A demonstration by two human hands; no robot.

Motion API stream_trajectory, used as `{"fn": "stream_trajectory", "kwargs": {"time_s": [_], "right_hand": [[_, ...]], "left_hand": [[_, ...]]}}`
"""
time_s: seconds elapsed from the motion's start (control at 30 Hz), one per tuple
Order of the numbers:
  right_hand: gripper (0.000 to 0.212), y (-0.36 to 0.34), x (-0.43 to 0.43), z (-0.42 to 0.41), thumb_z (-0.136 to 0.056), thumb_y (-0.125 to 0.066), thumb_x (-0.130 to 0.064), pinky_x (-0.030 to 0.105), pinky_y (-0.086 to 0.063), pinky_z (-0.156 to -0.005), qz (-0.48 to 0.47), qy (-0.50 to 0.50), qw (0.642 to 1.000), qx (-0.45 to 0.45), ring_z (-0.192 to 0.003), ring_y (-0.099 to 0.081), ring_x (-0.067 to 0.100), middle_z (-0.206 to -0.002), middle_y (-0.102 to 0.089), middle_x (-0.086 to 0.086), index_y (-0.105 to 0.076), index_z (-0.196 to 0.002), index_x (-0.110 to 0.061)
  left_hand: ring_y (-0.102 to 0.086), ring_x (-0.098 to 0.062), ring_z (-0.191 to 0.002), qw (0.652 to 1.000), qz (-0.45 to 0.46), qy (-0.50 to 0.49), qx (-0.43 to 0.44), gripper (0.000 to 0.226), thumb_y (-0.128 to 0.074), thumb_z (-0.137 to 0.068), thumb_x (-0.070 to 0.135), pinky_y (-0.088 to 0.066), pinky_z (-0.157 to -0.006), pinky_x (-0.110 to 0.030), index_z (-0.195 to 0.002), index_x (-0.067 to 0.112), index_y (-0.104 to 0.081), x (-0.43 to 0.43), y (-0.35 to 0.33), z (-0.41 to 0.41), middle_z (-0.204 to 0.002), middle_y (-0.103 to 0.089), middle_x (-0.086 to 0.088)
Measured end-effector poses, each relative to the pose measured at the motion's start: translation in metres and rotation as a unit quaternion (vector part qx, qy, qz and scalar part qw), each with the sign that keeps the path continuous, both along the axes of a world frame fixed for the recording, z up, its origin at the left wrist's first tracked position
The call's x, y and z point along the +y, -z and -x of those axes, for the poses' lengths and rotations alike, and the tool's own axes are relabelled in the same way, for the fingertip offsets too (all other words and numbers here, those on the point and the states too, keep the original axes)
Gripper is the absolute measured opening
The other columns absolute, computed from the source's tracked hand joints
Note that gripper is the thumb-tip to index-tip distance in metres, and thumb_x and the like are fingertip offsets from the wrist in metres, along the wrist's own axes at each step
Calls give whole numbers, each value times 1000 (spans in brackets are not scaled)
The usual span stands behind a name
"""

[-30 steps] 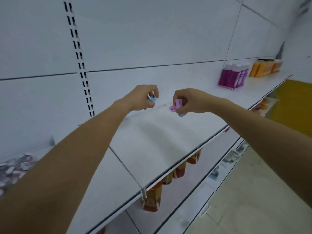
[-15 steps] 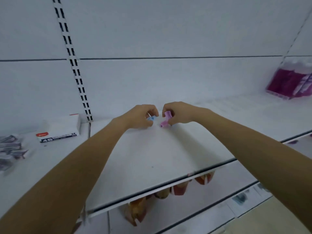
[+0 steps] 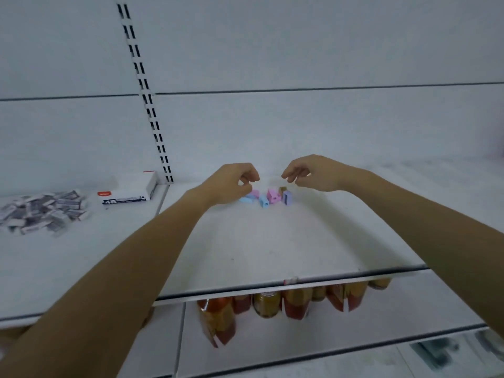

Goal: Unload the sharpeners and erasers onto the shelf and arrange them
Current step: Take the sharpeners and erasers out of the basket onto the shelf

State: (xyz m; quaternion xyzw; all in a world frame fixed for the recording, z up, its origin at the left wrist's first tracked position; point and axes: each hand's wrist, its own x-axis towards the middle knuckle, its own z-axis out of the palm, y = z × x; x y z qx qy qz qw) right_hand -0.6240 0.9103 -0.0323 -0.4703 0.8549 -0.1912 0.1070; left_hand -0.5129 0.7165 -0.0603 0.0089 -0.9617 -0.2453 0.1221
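Pouches (image 3: 296, 302): orange and red packs are standing on the lower level, showing at the bottom centre of the frame under the front lip.
Shelf (image 3: 259, 255): a white board is filling the middle of the frame, with both forearms reaching across it from the lower corners.
Erasers (image 3: 43, 211): a loose heap of wrapped pieces is lying at the middle left, well apart from both hands.
Box (image 3: 126, 193): a white carton marked "4B" and "24" is sitting just right of the heap.
Left hand (image 3: 231, 184): it is hovering at the centre with fingers loosely curled, thumb and forefinger nearly meeting, gripping nothing visible.
Right hand (image 3: 309, 173): it is hanging slack and unclenched just right of centre, fingers drooping, holding nothing.
Sharpeners (image 3: 268, 197): small blue, pink and purple ones are sitting clustered on the board, below and between the two hands; the leftmost are lying at the left hand's knuckles, contact unclear.
Slotted upright (image 3: 148, 100): it is running up the back wall, upper left of centre.
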Motion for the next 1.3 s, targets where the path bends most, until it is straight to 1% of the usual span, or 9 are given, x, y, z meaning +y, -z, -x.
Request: {"fn": "stream_trajectory", "kwargs": {"time_s": [0.13, 0.27, 0.4, 0.53, 0.67, 0.87, 1.0, 1.17, 1.3], "right_hand": [[25, -3, -5, -6, -85, -50, -7, 17, -37, -76, -36, -23, 998, 37, -85, -52, 8, -103, -64, -3, -69, -96, -17], [26, -19, -35, -24, -86, -50, -7, 19, -37, -81, -4, -38, 996, 87, -90, -51, 10, -111, -61, 1, -65, -106, -15], [27, -33, -88, -74, -88, -51, -8, 15, -36, -79, 21, -129, 985, 109, -92, -52, 11, -108, -60, 0, -62, -112, -14], [28, -35, -157, -148, -90, -53, -16, 18, -36, -78, 32, -237, 962, 129, -97, -54, 16, -111, -59, 3, -58, -117, -15], [33, -36, -218, -223, -90, -54, -26, 32, -42, -91, 29, -308, 939, 154, -101, -52, 16, -115, -56, 3, -53, -123, -20], [40, -37, -314, -343, -92, -50, -32, 31, -39, -95, 30, -364, 913, 181, -108, -47, 13, -125, -47, -1, -43, -131, -26], [41, -41, -370, -410, -94, -47, -34, 33, -40, -95, 20, -395, 896, 203, -111, -48, 15, -129, -45, -1, -40, -133, -27], [39, -55, -435, -464, -95, -44, -34, 33, -41, -95, 12, -419, 881, 220, -109, -49, 16, -127, -46, 0, -41, -133, -25], [37, -55, -495, -492, -95, -43, -34, 32, -42, -92, 21, -427, 877, 218, -107, -50, 15, -125, -48, 1, -43, -131, -24]], "left_hand": [[-53, -9, -91, 998, 56, -9, -8, 24, -50, -84, 1, -34, -69, -5, -104, 7, -61, -14, -11, -19, -109, -63, -5], [-56, -15, -95, 994, 98, -51, 12, 23, -49, -86, 5, -39, -83, -19, -106, 8, -61, -39, -31, -51, -109, -63, -5], [-55, -18, -102, 979, 152, -135, 19, 21, -48, -90, 16, -44, -87, -34, -108, 15, -59, -83, -57, -102, -109, -60, 0], [-53, -18, -101, 953, 212, -214, 27, 21, -46, -92, 22, -42, -83, -32, -108, 17, -58, -138, -87, -182, -109, -59, 0], [-55, -20, -101, 933, 234, -273, 33, 20, -47, -92, 23, -43, -83, -35, -107, 16, -59, -182, -107, -267, -108, -62, -1], [-54, -20, -102, 896, 266, -356, 17, 22, -44, -93, 28, -42, -83, -34, -110, 20, -57, -252, -124, -406, -107, -62, 2], [-56, -21, -96, 883, 256, -394, 3, 24, -42, -94, 29, -48, -85, -41, -111, 19, -57, -293, -123, -491, -107, -62, -2], [-58, -21, -92, 875, 227, -428, -15, 25, -42, -96, 26, -51, -85, -42, -112, 13, -56, -336, -110, -571, -108, -63, -5], [-56, -18, -91, 870, 182, -458, 10, 24, -44, -96, 23, -49, -84, -35, -114, 12, -56, -374, -100, -609, -110, -61, -4]]}}
